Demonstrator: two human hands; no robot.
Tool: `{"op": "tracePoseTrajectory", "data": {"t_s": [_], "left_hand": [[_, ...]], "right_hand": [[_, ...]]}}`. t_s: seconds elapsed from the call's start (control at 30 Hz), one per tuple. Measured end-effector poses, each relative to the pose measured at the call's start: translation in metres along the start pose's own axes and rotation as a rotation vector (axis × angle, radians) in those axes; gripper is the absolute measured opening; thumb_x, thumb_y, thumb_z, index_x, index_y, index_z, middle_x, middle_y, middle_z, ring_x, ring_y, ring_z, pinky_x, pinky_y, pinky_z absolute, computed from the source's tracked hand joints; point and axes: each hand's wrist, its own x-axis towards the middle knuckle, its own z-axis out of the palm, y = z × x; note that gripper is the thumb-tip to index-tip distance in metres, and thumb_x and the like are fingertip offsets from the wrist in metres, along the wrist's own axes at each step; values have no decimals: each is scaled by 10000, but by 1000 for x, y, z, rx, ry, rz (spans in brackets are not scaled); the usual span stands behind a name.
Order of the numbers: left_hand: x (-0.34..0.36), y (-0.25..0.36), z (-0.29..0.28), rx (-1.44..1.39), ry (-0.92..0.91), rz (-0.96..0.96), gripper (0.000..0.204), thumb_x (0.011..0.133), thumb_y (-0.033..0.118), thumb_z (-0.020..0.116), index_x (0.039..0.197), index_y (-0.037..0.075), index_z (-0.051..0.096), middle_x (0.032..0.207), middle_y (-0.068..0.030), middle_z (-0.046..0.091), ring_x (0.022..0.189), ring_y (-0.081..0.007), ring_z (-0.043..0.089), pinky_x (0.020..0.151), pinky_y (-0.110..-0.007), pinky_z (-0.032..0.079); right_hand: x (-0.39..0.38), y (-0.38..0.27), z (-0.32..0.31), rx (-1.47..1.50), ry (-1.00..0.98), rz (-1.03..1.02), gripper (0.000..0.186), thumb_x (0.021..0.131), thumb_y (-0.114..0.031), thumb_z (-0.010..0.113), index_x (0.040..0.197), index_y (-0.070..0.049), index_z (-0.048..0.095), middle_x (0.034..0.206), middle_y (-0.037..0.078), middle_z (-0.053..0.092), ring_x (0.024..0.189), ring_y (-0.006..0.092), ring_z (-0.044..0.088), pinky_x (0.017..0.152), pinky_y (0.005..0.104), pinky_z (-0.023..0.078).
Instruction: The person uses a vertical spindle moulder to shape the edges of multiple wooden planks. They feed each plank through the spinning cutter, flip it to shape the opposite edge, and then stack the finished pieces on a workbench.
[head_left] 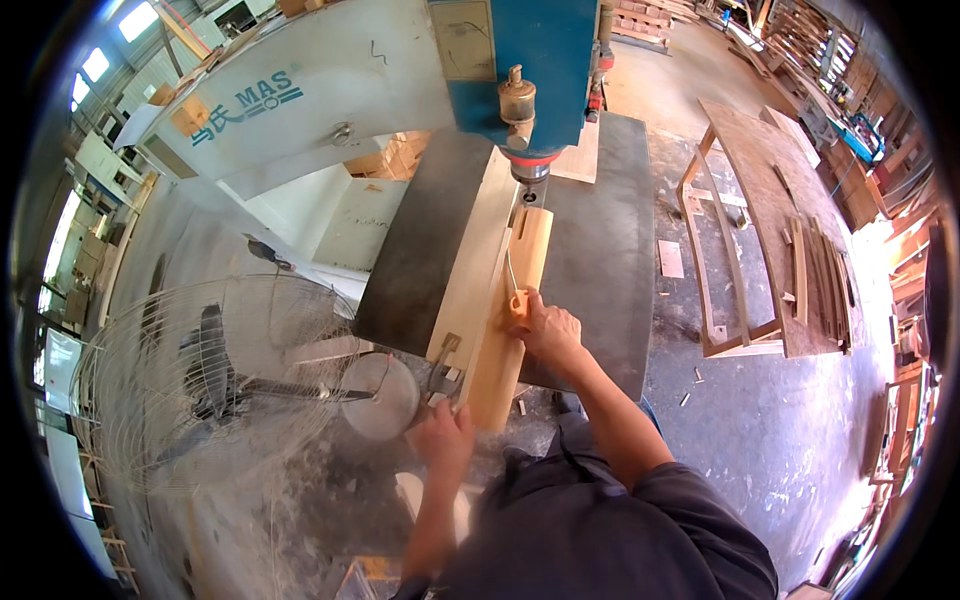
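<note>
My right hand (550, 331) is wrapped round an orange air blow gun (518, 312). Its thin metal nozzle points away from me toward a slot near the far end of a pale wooden workpiece (497, 369). This piece lies lengthwise along a flat wooden fence board (470, 282) on the dark metal machine table (590, 270). Beyond the slot hangs the drill chuck (529, 172) of a blue and white machine. My left hand (442, 436), smeared by motion, is by the near ends of the boards, next to a small metal clamp (449, 345); its grip is unclear.
A caged floor fan (212, 375) stands close on the left, with its round grey hub (380, 396) near my left hand. On the right, a wooden table (765, 200) carries several dark wood strips (822, 270). Wood scraps (685, 398) lie on the concrete floor.
</note>
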Motion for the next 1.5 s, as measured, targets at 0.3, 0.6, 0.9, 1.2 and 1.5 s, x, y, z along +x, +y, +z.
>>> {"op": "tracePoseTrajectory", "data": {"t_s": [0.3, 0.6, 0.9, 1.2, 1.5], "left_hand": [[-52, -7, -36, -14, -41, -19, 183, 1025, 234, 577, 1058, 56, 606, 848, -236, 705, 781, -476, 686, 683, -587, 517], [12, -37, -52, 48, 83, -139, 177, 1040, 180, 538, 1017, 15, 601, 890, -244, 684, 865, -470, 676, 756, -578, 516], [153, -54, -8, 22, 229, 89, 234, 960, 199, 668, 1109, 18, 676, 927, -203, 649, 869, -432, 634, 794, -502, 535], [75, 65, 34, -25, -2, 698, 636, 873, 210, 717, 1433, -19, 525, 1474, -214, 522, 1406, -435, 459, 1175, -517, 385], [100, 78, 76, 215, -4, 539, 602, 954, 154, 545, 1526, -2, 441, 1596, -214, 424, 1511, -421, 353, 1262, -518, 264]], "right_hand": [[1, -4, -4, -30, -35, 37, 901, 903, -494, 745, 1602, -102, 334, 1018, 209, 760, 962, 402, 741, 829, 503, 572], [0, -5, -9, -28, -62, 26, 907, 900, -495, 742, 1600, -92, 329, 1050, 213, 761, 978, 395, 742, 844, 497, 572], [3, 2, 0, -8, -40, 17, 865, 894, -474, 732, 1580, -117, 342, 1004, 212, 766, 964, 406, 741, 831, 511, 573], [2, 5, 3, -1, 22, -19, 825, 927, -478, 706, 1558, -98, 336, 951, 233, 752, 944, 431, 733, 828, 534, 562], [-38, 31, -48, 244, 131, 43, 547, 1016, -331, 597, 1451, -60, 405, 935, 295, 721, 925, 504, 695, 821, 558, 523]]}}
